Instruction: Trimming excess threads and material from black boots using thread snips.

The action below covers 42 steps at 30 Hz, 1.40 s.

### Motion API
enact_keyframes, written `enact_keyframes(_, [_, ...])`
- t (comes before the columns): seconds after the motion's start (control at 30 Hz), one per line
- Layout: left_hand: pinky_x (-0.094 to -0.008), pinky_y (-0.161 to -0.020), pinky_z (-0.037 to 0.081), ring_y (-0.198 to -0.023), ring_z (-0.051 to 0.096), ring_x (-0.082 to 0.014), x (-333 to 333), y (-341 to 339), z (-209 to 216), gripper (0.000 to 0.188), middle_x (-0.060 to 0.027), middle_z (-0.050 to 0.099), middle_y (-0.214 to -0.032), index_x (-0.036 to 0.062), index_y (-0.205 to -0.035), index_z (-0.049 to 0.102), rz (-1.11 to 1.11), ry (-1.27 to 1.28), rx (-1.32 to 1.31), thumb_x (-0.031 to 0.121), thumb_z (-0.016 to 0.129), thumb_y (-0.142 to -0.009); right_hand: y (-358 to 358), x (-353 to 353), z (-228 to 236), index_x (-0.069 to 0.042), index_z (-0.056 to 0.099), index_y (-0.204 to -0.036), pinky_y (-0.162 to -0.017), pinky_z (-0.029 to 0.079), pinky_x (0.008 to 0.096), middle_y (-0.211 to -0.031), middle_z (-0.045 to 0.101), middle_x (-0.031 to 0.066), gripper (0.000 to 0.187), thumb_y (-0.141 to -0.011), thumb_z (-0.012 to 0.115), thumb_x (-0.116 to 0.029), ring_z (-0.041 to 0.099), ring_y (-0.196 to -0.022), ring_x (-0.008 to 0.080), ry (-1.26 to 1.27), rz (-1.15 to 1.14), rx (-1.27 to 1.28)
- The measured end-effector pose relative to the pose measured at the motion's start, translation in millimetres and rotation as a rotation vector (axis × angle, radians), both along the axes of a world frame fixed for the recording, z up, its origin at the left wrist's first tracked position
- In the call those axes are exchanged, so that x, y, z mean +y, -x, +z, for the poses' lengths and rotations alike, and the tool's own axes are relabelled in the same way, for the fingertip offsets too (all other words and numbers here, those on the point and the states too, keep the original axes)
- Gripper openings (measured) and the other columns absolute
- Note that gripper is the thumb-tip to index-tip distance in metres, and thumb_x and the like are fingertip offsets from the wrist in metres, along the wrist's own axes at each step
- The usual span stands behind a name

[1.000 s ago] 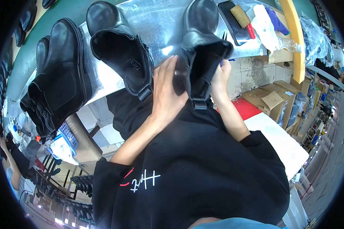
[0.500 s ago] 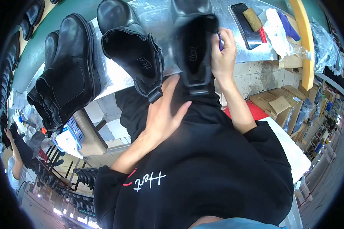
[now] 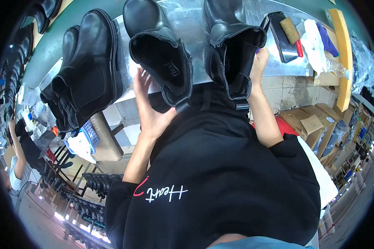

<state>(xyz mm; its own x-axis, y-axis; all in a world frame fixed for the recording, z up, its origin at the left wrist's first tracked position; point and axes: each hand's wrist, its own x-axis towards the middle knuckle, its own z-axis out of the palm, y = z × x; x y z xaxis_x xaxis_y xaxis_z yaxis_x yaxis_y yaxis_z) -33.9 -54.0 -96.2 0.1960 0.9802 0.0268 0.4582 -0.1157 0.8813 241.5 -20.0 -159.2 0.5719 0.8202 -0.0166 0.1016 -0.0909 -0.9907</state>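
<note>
Black boot (image 3: 153,27), pale insole lettering (image 3: 171,69), white-and-red shirt script (image 3: 174,194)

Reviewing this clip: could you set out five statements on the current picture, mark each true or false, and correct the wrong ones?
1. The right hand is at the side of the rightmost boot. True.
2. The left hand is inside the neighbouring boot. False: the left hand is outside that boot.
3. A red-handled brush lies on a flat black object. True.
4. The clear bottle is at the picture's left. False: it is at the right.
5. Cardboard boxes show at the right. True.
</note>
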Motion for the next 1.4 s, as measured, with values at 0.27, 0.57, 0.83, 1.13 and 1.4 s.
enact_keyframes(0.27, [-0.0479,-0.102,0.043,-0.132,0.043,-0.0368,24.1,17.7,17.8,0.105,-0.0247,0.043,-0.14,-0.0023,-0.149,0.023,-0.07,0.081,-0.275,0.07,0.059,-0.081,29.0,35.0,39.6,0.002,0.067,-0.104,-0.069,0.042,0.0216,-0.082,0.062,-0.0005,0.032,-0.102,0.052,-0.027,0.051,-0.074,0.0055,0.138,0.159,0.336])
enact_keyframes(0.57, [-0.0413,-0.094,0.051,-0.123,0.054,-0.0316,107.1,-29.4,175.9,0.042,-0.017,0.057,-0.126,0.0015,-0.116,0.061,-0.994,-0.474,0.353,-0.001,0.059,-0.074,-44.5,69.6,21.6,-0.002,0.048,-0.067,-0.051,0.04,0.031,-0.057,0.054,0.0087,0.038,-0.098,0.056,-0.022,0.052,-0.051,0.0166,-0.078,0.031,-0.298])
enact_keyframes(0.83, [-0.0383,-0.094,0.04,-0.098,0.059,-0.0194,140.4,-84.7,138.9,0.015,0.0004,0.069,-0.09,0.0127,-0.088,0.073,-1.425,-0.925,1.044,0.021,0.061,-0.083,-40.9,68.8,14.8,-0.001,0.045,-0.067,-0.051,0.037,0.0353,-0.055,0.047,0.0103,0.037,-0.097,0.056,-0.02,0.048,-0.05,0.0217,-0.132,-0.092,-0.314])
enact_keyframes(1.13, [-0.0378,-0.082,0.037,-0.077,0.057,-0.0151,157.2,-81.2,125.4,0.015,0.0083,0.061,-0.064,0.0199,-0.065,0.071,-1.366,-1.155,1.03,0.026,0.063,-0.076,-38.6,73.0,24.1,0.0,0.045,-0.068,-0.05,0.035,0.0324,-0.055,0.046,0.0079,0.037,-0.098,0.056,-0.02,0.044,-0.05,0.015,-0.129,-0.13,-0.35])
enact_keyframes(1.4, [-0.0538,-0.117,0.022,-0.072,0.07,-0.0203,242.4,-94.2,174.0,0.008,-0.0045,0.067,-0.064,0.0132,-0.067,0.065,-0.942,-0.806,1.232,0.014,0.064,-0.075,-46.6,71.3,18.8,0.0,0.048,-0.071,-0.05,0.036,0.0328,-0.055,0.05,0.0081,0.034,-0.098,0.055,-0.019,0.047,-0.05,0.0153,-0.112,-0.118,-0.266])
